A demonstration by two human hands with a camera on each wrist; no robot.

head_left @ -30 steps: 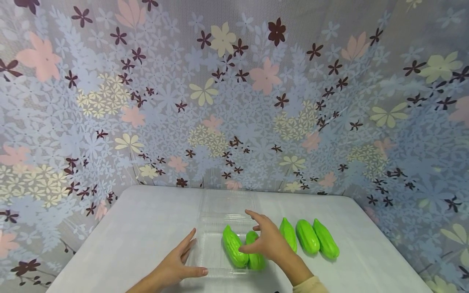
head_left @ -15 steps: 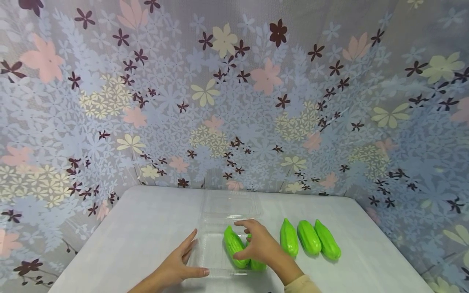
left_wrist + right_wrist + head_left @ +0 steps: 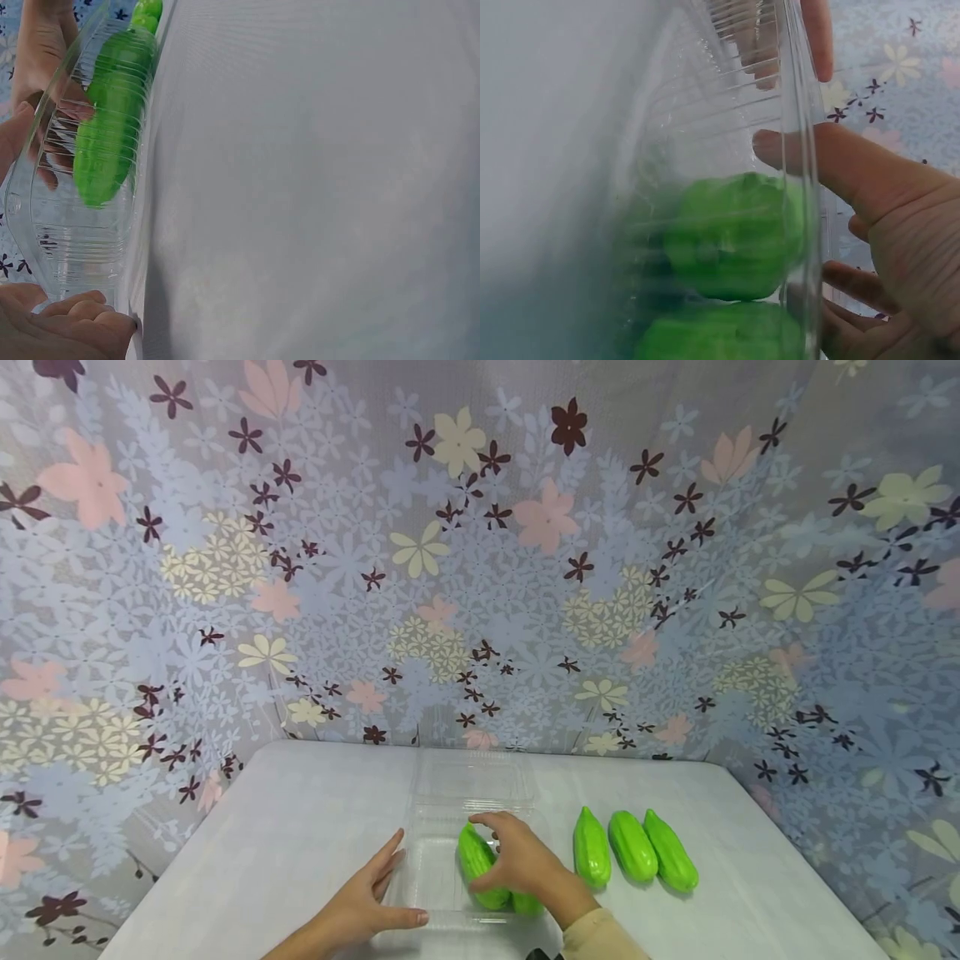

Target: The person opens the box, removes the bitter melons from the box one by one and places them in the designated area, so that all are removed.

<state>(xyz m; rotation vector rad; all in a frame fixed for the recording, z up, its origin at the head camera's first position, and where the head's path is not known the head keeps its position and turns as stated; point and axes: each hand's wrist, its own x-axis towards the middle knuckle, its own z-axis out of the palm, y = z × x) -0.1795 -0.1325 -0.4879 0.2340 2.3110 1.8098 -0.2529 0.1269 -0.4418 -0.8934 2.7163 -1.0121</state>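
While the clear box (image 3: 430,868) sits mid-width on the worktop (image 3: 322,810) with two green gourds (image 3: 472,856) inside, the right hand (image 3: 517,860) blocks most of the second gourd (image 3: 527,906); can't tell if that grip has hold of anything. Left hand (image 3: 363,897) at box's left wall, grip released. Lid (image 3: 475,781) open toward back edge, patterned cloth (image 3: 480,568) behind. Three loose gourds (image 3: 633,847) toward right edge. Black item (image 3: 542,955) cut off.

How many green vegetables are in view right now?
5: two vegetables in the clear box, partly behind the right hand; three vegetables on the table, right of the box. The hand could hide more.
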